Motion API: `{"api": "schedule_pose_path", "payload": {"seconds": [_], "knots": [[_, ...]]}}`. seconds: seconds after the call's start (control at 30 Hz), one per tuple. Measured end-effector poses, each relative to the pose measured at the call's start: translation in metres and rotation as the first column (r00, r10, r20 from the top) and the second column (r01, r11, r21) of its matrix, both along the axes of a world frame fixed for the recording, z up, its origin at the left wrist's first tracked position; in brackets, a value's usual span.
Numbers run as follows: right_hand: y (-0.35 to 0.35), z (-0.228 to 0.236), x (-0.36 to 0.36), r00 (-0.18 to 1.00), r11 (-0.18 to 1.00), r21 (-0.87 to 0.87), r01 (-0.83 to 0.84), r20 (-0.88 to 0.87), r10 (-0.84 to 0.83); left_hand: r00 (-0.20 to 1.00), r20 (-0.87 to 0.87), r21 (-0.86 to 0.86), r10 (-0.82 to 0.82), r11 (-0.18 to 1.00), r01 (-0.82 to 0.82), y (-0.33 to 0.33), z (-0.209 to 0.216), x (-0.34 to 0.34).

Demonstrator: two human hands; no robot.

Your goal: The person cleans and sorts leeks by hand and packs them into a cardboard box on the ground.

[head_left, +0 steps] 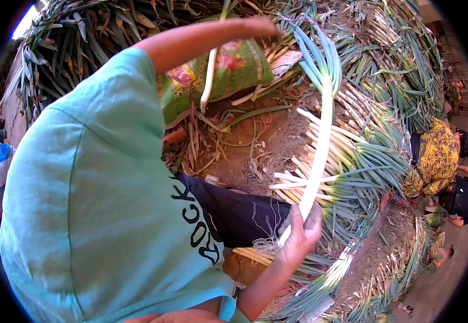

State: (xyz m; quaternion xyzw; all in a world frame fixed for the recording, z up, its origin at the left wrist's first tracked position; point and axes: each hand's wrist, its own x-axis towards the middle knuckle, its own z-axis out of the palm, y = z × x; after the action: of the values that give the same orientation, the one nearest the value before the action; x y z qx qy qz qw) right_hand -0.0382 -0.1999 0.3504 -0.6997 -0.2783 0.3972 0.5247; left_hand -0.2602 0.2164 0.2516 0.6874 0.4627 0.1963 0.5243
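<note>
A long leek (320, 145) with a white stalk and green leaves stands aslant across the middle, its roots near my dark trousers. My right hand (301, 229), at the lower side, is closed round its white stalk just above the roots. My left hand (263, 28) reaches out at the top, beside the leek's leaf end; its fingers are blurred and partly hidden. A second leek (208, 81) passes behind my left forearm, roots downward. Beside the held one lies a pile of leeks (347, 167), white ends toward me.
A green patterned sack (239, 67) lies near my left arm. Dark leafy heaps (78, 43) rise at the upper left. More stacked leeks (390, 59) stand to the right. Loose trimmings and roots litter the brown ground (271, 134). A person in yellow patterned clothing (436, 156) is at the right edge.
</note>
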Motion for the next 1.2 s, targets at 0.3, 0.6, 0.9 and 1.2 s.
{"api": "schedule_pose_path", "payload": {"seconds": [0.3,0.6,0.9,1.2], "knots": [[-0.005,-0.030,-0.043,0.943,0.948,-0.105,-0.301,0.113,0.312,0.313,0.694,-0.705,0.648,0.699,0.117,-0.050,0.018,0.117],[0.144,0.026,-0.008,0.998,0.983,0.184,0.005,-0.066,0.008,0.533,0.797,-0.329,0.283,0.944,-0.008,-0.123,0.109,0.155],[0.164,0.013,-0.006,0.875,0.868,0.486,0.103,-0.460,0.154,0.630,0.760,-0.171,0.157,0.984,-0.039,-0.131,0.114,0.159],[0.149,-0.001,-0.008,0.824,0.917,0.325,0.233,-0.566,-0.009,0.532,0.772,-0.365,0.348,0.928,-0.077,-0.136,0.116,0.141]]}}
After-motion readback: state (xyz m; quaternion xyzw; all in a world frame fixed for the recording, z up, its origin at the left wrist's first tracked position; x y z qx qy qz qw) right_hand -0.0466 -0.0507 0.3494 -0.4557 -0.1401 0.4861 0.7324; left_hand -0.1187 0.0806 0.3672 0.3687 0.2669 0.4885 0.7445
